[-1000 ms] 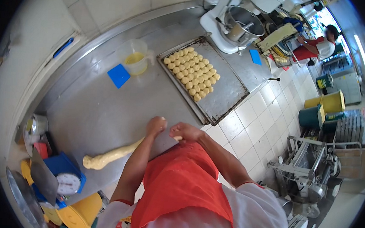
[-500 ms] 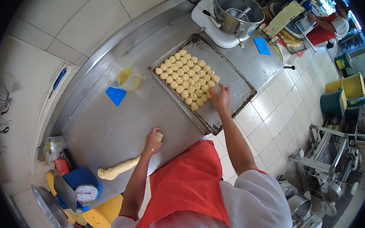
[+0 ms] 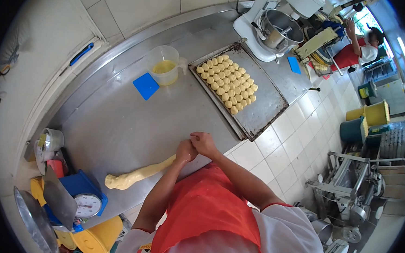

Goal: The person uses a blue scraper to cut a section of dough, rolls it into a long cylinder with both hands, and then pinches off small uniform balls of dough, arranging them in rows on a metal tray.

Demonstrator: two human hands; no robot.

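A long rope of pale yellow dough (image 3: 139,173) lies slantwise along the near side of the steel table. Its upper end goes into my left hand (image 3: 186,151), which is closed around it. My right hand (image 3: 204,144) presses against the left one, fingers curled in; whatever it pinches is hidden between the two hands. Beyond them, rows of small dough balls (image 3: 227,84) cover the left part of a dark-rimmed baking tray (image 3: 264,105).
Left of the tray stand a clear measuring jug (image 3: 164,67) with yellow liquid and a blue scraper (image 3: 145,86). A stand mixer (image 3: 263,35) is at the back, a dial scale (image 3: 87,205) at the near left. A co-worker in a red apron (image 3: 346,57) stands far right.
My right hand has come back from the tray to meet my left hand, which has moved right and slightly up. The view has shifted, and the co-worker's arm is now raised.
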